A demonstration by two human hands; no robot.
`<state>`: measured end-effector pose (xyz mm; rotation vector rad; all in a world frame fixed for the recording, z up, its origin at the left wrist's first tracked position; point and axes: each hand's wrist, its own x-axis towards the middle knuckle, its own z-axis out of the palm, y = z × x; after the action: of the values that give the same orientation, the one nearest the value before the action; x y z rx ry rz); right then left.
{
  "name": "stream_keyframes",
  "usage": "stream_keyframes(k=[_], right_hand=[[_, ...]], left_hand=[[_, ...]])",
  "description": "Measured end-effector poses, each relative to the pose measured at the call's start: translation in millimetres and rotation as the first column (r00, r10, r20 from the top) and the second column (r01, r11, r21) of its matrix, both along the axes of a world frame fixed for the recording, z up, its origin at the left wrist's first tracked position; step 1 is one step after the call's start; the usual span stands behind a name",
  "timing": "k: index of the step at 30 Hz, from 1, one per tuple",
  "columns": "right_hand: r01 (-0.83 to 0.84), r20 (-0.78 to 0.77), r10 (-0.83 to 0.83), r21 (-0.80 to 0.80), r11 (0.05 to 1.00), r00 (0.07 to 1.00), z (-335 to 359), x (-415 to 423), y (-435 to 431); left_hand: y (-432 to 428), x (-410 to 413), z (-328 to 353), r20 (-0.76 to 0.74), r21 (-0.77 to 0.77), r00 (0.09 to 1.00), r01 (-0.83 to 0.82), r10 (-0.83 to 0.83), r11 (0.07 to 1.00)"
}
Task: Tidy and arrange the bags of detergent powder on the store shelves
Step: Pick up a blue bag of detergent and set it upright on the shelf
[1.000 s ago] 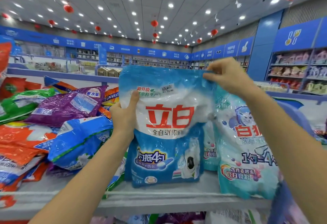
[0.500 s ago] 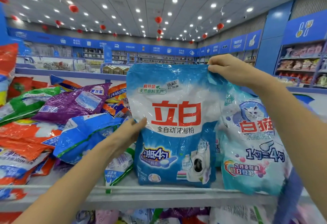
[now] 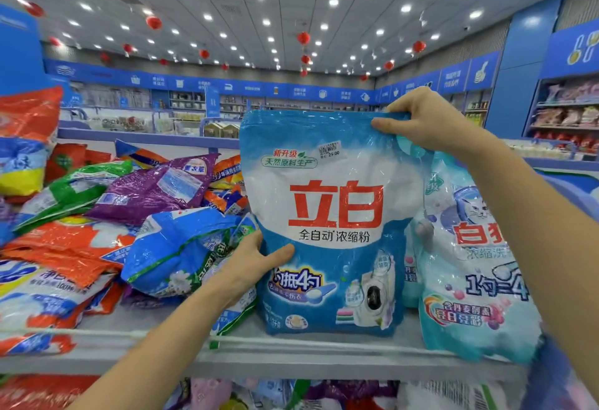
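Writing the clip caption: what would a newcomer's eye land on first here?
The big blue-and-white bag with red characters fills the centre, standing upright on the shelf. The right hand pinches its top right corner and the left hand grips its lower left edge. To the left, a purple bag and an orange bag lie in a jumbled heap; a pale cat-print bag stands on the right.
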<state>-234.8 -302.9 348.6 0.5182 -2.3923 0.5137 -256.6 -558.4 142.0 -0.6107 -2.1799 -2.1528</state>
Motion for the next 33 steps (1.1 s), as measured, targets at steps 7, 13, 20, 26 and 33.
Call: stream_keyframes(k=[7, 13, 20, 26, 33], right_hand=[[0.015, 0.02, -0.014, -0.05, 0.999, 1.0, -8, -9, 6], [0.011, 0.029, -0.006, -0.171, 0.985, 1.0, -17, -23, 9], [0.009, 0.016, -0.006, -0.208, 0.978, 1.0, -19, -32, 10], [0.141, 0.013, -0.141, -0.156, 0.978, 0.99, -29, -44, 23], [0.23, -0.033, -0.234, -0.087, 0.969, 0.972, -25, -54, 15]], left_hand=[[-10, 11, -7, -0.112, -0.069, 0.994, -0.007, -0.001, 0.998], [-10, 25, -7, -0.148, -0.114, 0.983, -0.125, 0.108, 0.986], [-7, 20, -14, -0.155, 0.004, 0.943, -0.297, 0.294, 0.955], [-18, 11, -11, 0.023, 0.082, 0.946, -0.323, 0.322, 0.943], [-20, 7, -10, 0.019, 0.017, 0.928, -0.372, 0.372, 0.928]])
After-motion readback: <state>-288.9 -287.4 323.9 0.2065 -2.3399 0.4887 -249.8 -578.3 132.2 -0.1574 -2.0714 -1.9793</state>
